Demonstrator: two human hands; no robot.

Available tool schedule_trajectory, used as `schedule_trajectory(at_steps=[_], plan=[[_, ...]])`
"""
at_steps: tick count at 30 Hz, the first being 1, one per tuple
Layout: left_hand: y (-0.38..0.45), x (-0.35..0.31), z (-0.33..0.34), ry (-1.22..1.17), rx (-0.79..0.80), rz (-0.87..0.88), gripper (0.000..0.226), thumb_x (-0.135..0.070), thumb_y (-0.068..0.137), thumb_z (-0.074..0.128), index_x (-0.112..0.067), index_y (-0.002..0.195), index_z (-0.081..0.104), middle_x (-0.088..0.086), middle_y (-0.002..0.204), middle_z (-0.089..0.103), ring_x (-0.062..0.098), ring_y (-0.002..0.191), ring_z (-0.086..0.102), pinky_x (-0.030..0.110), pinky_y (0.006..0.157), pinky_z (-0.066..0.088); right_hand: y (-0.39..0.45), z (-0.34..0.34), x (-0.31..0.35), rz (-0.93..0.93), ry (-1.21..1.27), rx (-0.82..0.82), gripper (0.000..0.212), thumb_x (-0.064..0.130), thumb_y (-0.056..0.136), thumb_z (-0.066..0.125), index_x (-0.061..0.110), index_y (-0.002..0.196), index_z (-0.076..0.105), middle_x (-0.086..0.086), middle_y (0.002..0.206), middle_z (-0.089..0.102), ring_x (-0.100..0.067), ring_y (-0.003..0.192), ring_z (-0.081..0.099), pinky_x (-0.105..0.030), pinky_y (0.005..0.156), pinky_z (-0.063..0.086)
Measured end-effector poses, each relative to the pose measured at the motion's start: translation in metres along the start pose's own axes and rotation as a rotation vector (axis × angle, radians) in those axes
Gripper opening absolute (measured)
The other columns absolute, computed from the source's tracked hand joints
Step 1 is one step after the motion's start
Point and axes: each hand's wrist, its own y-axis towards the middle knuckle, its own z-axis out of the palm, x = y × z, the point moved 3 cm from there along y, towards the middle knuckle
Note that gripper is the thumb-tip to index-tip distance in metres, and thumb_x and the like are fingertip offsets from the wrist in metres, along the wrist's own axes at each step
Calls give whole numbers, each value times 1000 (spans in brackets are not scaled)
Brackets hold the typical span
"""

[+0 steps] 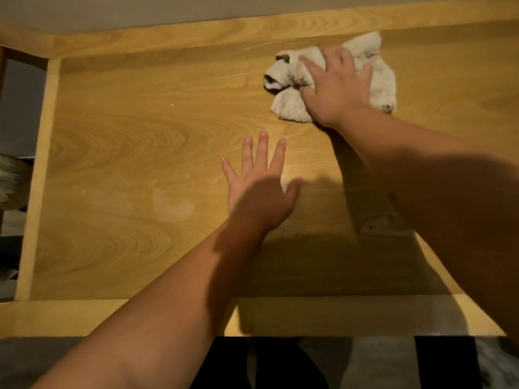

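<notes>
A crumpled white cloth (379, 80) with dark stained patches lies on the wooden table (126, 141) toward the far right. My right hand (337, 88) lies flat on top of the cloth, fingers spread and pressing it onto the wood. My left hand (261, 183) rests palm down on the bare tabletop in the middle, fingers straight and fanned out, holding nothing. Both forearms reach in from the near edge.
The table has a raised wooden rim along the far side (252, 29), the left side (42, 164) and the near side (70, 315). A pale smear (174, 206) marks the wood left of my left hand. Dark floor and clutter show past the left edge.
</notes>
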Motion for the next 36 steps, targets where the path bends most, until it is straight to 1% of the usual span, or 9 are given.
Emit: schedule_trajectory(at_steps=[9,12,14,17,22,26,30,32,36], plan=[[0,-1,-3,-21,38,-14,76,-65,89,26,-33,157,18,0,170,0,28,155,-5,71,115,-2,-160,13,-3,56,53,56,63,52,90,37,46,150,21,0,162,21,-26,149,12,-67,112,12],[0,1,-2,-1,48,-6,80,-68,88,23,-34,159,8,1,170,-2,28,155,-6,71,115,-3,-224,15,0,69,79,34,64,50,85,46,43,147,32,-3,158,32,-28,146,23,-67,110,18],[0,3,-2,-14,31,-7,77,-67,91,21,-33,159,10,2,170,0,29,155,-4,71,115,0,-270,20,-2,54,57,6,62,52,85,45,39,145,38,-4,154,37,-31,142,30,-66,105,24],[-1,1,-4,-30,17,-7,75,-66,91,24,-32,158,15,3,170,4,29,155,-1,70,115,1,-321,30,-6,72,70,2,63,50,87,45,37,147,38,-5,154,36,-32,143,30,-69,104,21],[-2,-2,-10,-6,64,-20,77,-64,91,23,-27,158,16,6,169,4,31,155,-2,73,113,2,-324,26,-3,111,49,36,63,50,86,47,36,147,40,-6,151,40,-34,139,34,-69,103,23],[23,-33,-16,-50,71,-58,77,-63,86,35,-18,149,34,9,166,17,34,153,11,76,110,11,-324,26,-4,132,87,28,64,50,85,46,35,147,38,-6,151,39,-33,139,33,-70,104,22],[51,-83,-8,-18,142,170,75,-62,91,26,-31,158,14,3,170,2,29,155,-2,76,111,3,-323,30,-8,119,90,-27,67,51,84,49,33,148,39,-7,152,40,-34,139,35,-70,104,22],[54,-83,-1,-16,113,149,75,-63,90,19,-34,159,9,2,170,-1,28,155,-6,74,111,-3,-324,32,-7,127,81,-42,69,53,82,50,34,148,39,-7,153,39,-34,139,34,-66,104,23],[54,-81,2,-23,72,135,74,-65,91,20,-36,158,10,0,170,3,27,155,-3,72,112,-3,-320,35,-10,165,90,-47,69,60,81,49,37,145,40,-4,149,41,-32,138,36,-63,105,22]])
